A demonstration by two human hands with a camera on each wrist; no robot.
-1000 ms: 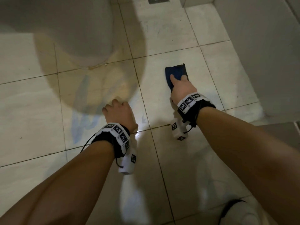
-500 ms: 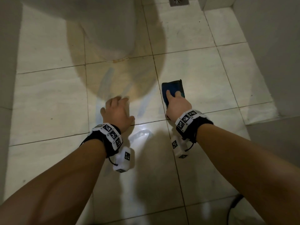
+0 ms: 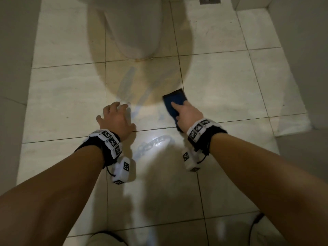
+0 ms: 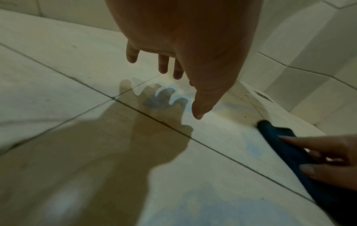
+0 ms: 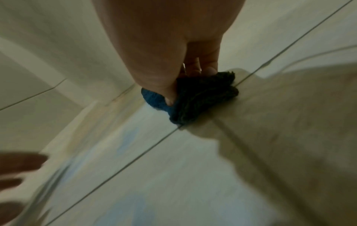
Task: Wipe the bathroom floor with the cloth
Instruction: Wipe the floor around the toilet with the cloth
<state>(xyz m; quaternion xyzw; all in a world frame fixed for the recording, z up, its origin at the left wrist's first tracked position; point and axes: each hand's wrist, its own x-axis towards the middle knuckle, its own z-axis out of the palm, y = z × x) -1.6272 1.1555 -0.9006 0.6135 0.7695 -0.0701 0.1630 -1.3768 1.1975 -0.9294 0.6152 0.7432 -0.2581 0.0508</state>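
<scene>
Cloth (image 3: pixel 174 102), folded and blue, is pressed to the tiled floor (image 3: pixel 221 82) by the right hand (image 3: pixel 189 113), fingers curled over it. Left hand (image 3: pixel 116 118) is spread, holding nothing. Slipping is risked on the wet sheen.

Toilet base (image 3: pixel 136 29), white, standing beyond the hands, nearer the left one; brownish staining runs along its front foot where it meets the tiles. Floor drain (image 3: pixel 209 0), a small metal grate, lies farther off beyond the right hand, cut by the upper edge in the head view; the left wrist view shows it (image 4: pixel 263 95) past the toilet foot. Tiled wall (image 3: pixel 305 50), pale, rises to the right of the right hand. A second wall (image 3: pixel 16 50) stands to the left of the left hand.
</scene>
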